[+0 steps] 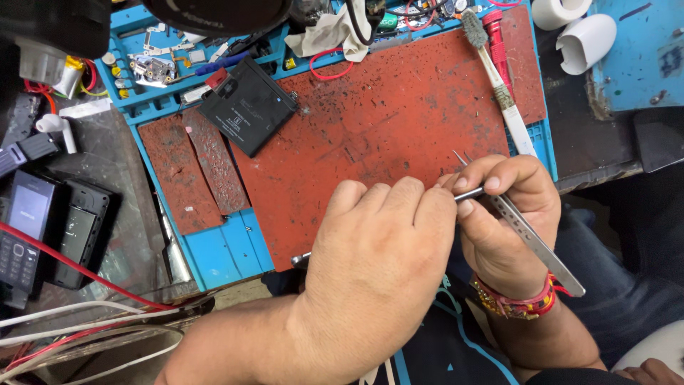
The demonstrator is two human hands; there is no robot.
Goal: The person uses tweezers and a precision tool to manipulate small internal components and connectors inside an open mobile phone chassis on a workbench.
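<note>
Head view: left hand [377, 257] curled over sth — whatever it grips is hidden, only a metal tip [301, 258] pokes out at 9 o'clock. Right hand [502, 214] pinches 1 pair of tweezers [531, 239], points at 12, touching left's fingertips. 1 black battery [248, 105] on red mat [399, 114], at 10–11 o'clock, well apart.
</note>
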